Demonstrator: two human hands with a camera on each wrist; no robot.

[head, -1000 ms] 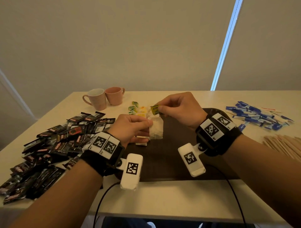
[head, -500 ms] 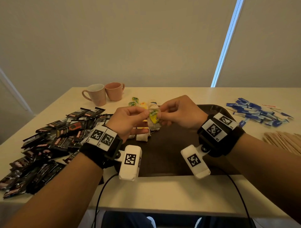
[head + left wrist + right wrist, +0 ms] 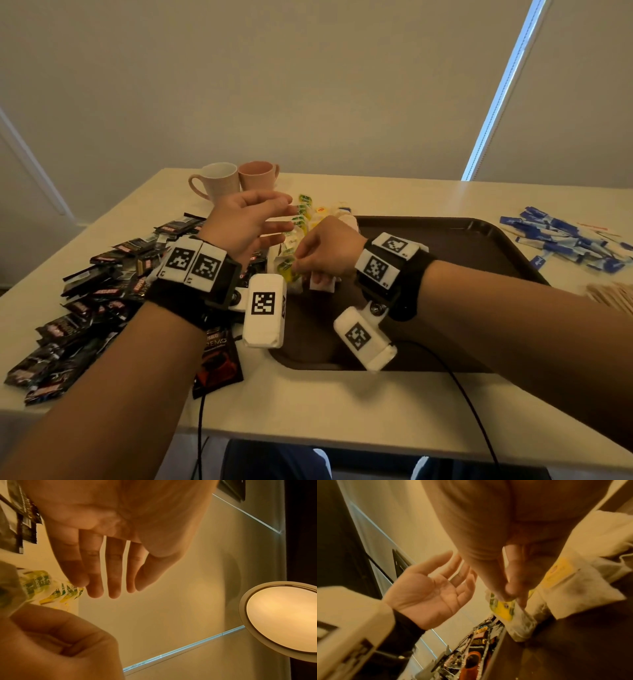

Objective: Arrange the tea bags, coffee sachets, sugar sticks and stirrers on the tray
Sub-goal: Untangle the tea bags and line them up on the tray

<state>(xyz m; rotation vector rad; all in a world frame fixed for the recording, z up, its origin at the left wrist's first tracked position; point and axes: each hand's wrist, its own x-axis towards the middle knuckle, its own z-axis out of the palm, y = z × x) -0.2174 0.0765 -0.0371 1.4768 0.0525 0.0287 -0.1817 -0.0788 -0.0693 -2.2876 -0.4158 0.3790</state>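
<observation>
Right hand [image 3: 327, 251] pinching tea bag [image 3: 287, 268] over tray [image 3: 479, 240] left edge, left hand [image 3: 248, 222] hovering spread, holding nothing, beside tray.

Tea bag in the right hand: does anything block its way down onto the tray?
Nothing visible does. The right hand pinches the tea bag just above the tray, beside other tea bags already lying there; the open left hand is off to the side.

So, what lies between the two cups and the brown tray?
A small heap of tea bags lies between the cups and the far left corner of the tray. The head view shows this.
</observation>
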